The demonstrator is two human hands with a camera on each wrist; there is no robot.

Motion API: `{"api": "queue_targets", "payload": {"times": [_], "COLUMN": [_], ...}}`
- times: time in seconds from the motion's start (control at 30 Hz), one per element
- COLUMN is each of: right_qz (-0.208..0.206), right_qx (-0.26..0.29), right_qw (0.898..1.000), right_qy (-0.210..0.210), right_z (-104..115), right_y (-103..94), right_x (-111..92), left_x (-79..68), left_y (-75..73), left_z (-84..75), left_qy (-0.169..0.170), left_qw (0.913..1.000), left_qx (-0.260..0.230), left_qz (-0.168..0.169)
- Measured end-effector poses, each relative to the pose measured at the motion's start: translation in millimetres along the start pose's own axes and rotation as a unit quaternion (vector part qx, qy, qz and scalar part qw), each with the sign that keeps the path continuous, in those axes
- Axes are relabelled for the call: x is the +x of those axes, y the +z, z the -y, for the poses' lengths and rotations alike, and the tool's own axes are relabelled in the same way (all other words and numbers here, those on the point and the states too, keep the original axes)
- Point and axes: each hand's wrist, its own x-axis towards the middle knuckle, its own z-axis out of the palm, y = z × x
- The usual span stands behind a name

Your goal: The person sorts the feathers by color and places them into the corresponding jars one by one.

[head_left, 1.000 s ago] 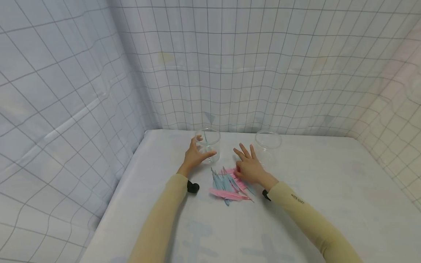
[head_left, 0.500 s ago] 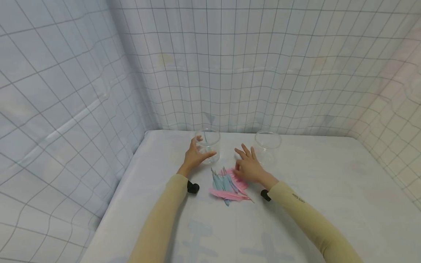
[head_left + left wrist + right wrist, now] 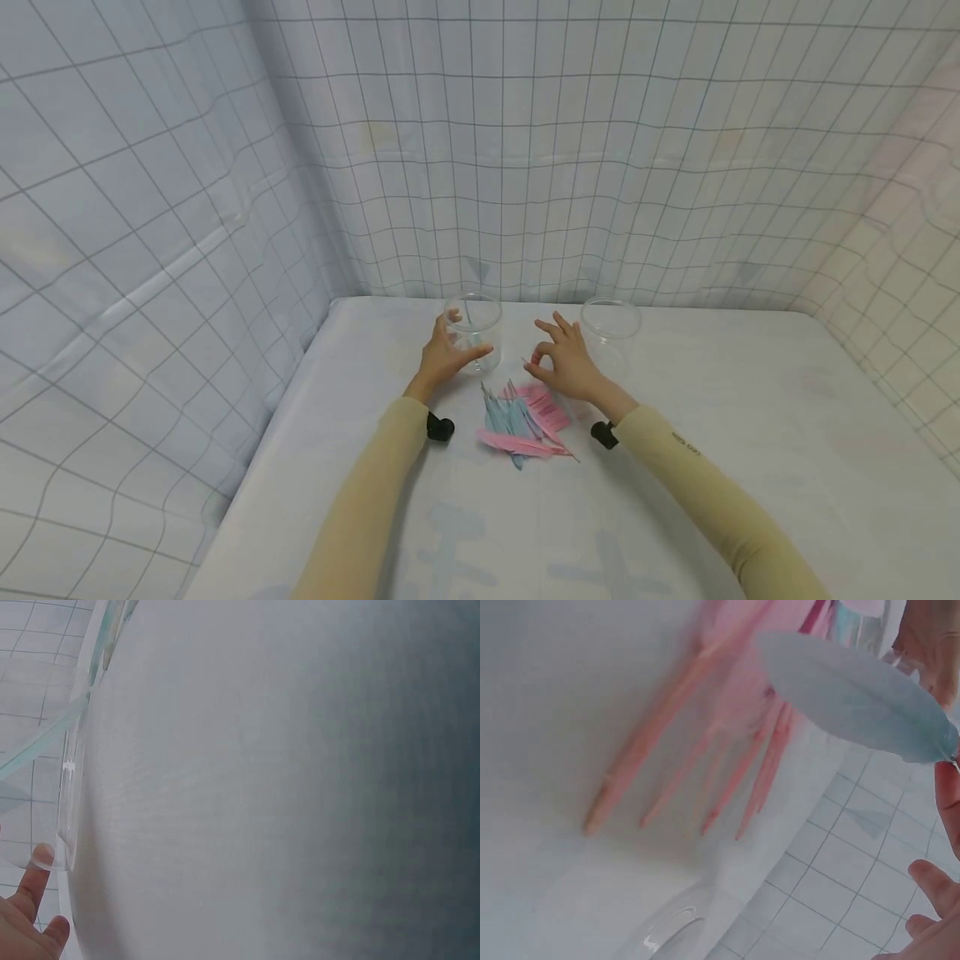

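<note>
On the table my left hand (image 3: 441,358) holds a clear cup (image 3: 489,333), thumb along its near side and fingers round its left and far side. Inside that cup stands a light blue feather (image 3: 468,313). Between thumb and index finger my right hand (image 3: 570,371) pinches a light blue feather (image 3: 855,696) by its quill, other fingers spread, just above the pile. Below both hands lies the pile of pink feathers (image 3: 517,443) and blue feathers (image 3: 504,418). In the right wrist view several pink quills (image 3: 649,742) point across the table.
A second clear cup (image 3: 611,321) stands on the white table (image 3: 720,400), close to the right hand's far side. Gridded white curtains (image 3: 525,167) enclose the table at the back and both sides.
My right hand has lifted off the pile and shifted slightly left and away, drawing a blue feather out with it. The left hand and both cups have stayed put.
</note>
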Motion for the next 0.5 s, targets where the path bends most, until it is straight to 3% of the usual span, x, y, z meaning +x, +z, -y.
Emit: {"api": "queue_targets", "payload": {"times": [0.3, 0.5], "right_qz": [-0.084, -0.12], "right_qx": [0.086, 0.105], "right_qw": [0.993, 0.987], "right_qy": [0.009, 0.033], "right_z": [5, 12], "right_y": [-9.0, -12.3], "right_x": [24, 40], "left_x": [-1.3, 0.0], "left_y": [-1.4, 0.7], "left_z": [-0.4, 2.2], "left_qy": [-0.004, -0.008], "left_qw": [1.0, 1.0], "left_qx": [0.0, -0.002], "left_qz": [-0.002, -0.002]}}
